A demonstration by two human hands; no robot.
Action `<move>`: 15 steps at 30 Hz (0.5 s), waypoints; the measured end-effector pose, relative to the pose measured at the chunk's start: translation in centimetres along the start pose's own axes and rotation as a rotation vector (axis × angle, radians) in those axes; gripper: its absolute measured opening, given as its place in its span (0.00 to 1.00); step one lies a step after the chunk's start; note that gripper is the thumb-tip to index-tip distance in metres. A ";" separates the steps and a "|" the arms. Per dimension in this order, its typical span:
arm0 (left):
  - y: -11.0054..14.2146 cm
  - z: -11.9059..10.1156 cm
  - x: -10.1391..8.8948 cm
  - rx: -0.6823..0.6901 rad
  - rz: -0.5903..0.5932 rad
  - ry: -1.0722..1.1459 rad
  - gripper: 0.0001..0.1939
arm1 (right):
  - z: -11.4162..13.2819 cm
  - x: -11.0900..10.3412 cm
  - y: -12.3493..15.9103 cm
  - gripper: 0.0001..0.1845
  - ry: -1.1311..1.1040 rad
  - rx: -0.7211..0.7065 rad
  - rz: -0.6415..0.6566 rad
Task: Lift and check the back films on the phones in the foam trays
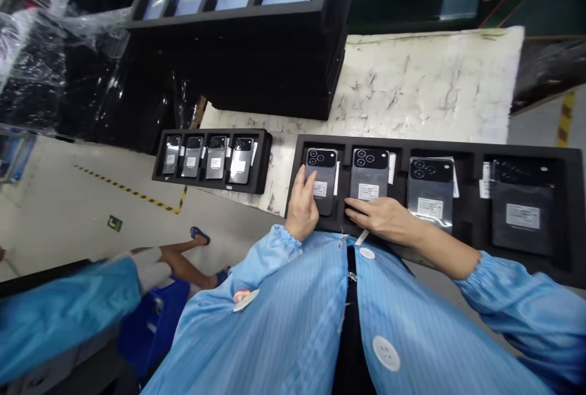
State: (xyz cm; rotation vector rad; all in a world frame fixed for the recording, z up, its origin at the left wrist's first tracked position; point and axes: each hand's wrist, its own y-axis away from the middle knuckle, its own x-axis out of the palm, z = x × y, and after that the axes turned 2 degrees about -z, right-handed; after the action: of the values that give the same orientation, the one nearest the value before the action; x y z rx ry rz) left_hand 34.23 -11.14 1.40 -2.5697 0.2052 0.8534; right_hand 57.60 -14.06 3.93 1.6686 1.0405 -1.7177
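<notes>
A scuffed, white-topped bench (425,83) crosses the view above a pale concrete floor (77,224) marked with yellow-and-black hazard tape (128,193). A tall stack of black foam trays (270,71) stands at the bench's far side, with a bulky heap wrapped in black and clear plastic film (41,77) to its left. At lower left, a co-worker's blue sleeve (59,322) extends beside a blue plastic crate (151,328), and a foot in a blue sandal (199,235) rests on the floor. The person wears a pale blue striped smock (293,322).

A long black foam tray (439,144) lies at the bench's near edge, with four compartments, each holding a dark phone. The two on the right are wrapped in glossy film. A smaller black foam tray (263,163) beside it holds four phones in a row.

The leftmost grey triple-lens smartphone (323,175) sits in the long tray's first compartment, a white label (320,188) on its back. The left hand (302,209) is curled against that phone's left edge. The right hand (384,218) reaches across from the other side, fingers extended and meeting the phone's lower right corner, though how firmly it holds cannot be told.
</notes>
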 end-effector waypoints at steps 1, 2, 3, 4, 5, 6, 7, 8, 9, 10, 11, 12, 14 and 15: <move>0.2 0.1 0.0 0.027 -0.019 -0.016 0.29 | 0.0 0.0 -0.1 0.16 -0.020 -0.005 0.002; 0.4 0.2 -0.1 0.047 -0.040 -0.031 0.28 | 0.1 0.0 -0.1 0.16 -0.044 -0.007 0.009; 0.6 0.3 -0.1 0.065 -0.058 -0.046 0.27 | 0.2 0.0 -0.2 0.16 -0.078 -0.010 0.020; 0.7 0.5 0.0 0.079 -0.076 -0.061 0.26 | 0.4 0.0 -0.3 0.17 -0.120 -0.012 0.030; 0.8 0.6 0.0 0.091 -0.090 -0.072 0.25 | 0.5 0.1 -0.3 0.17 -0.172 0.003 0.034; 0.8 0.6 0.0 0.097 -0.102 -0.078 0.24 | 0.6 0.1 -0.4 0.16 -0.234 0.047 0.019; 0.8 0.6 0.1 0.100 -0.109 -0.080 0.23 | 0.6 0.1 -0.4 0.15 -0.311 0.118 -0.019; 0.8 0.6 0.2 0.100 -0.114 -0.079 0.23 | 0.5 0.1 -0.4 0.14 -0.401 0.211 -0.088; 0.7 0.5 0.2 0.100 -0.117 -0.076 0.22 | 0.1 0.0 -0.4 0.13 -0.496 0.322 -0.181; 0.6 0.4 0.2 0.103 -0.117 -0.072 0.22 | -0.5 -0.2 -0.4 0.12 -0.589 0.440 -0.279; 0.5 0.3 0.2 0.109 -0.113 -0.067 0.22 | -1.3 -0.4 -0.4 0.11 -0.671 0.552 -0.368; 0.5 0.1 0.2 0.114 -0.109 -0.061 0.22 | -2.3 -0.8 -0.4 0.11 -0.740 0.649 -0.430; 0.4 -0.1 0.2 0.118 -0.097 -0.048 0.22 | -4.7 -1.6 -0.5 0.11 -0.820 0.806 -0.465; 0.3 -0.1 0.2 0.120 -0.090 -0.043 0.22 | -5.9 -2.1 -0.6 0.11 -0.835 0.857 -0.449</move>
State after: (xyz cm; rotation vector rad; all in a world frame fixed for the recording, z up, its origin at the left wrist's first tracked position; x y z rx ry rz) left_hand 34.37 -11.48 1.28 -2.4276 0.1232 0.8365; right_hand 60.73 -9.24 6.38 0.8649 0.2599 -3.0493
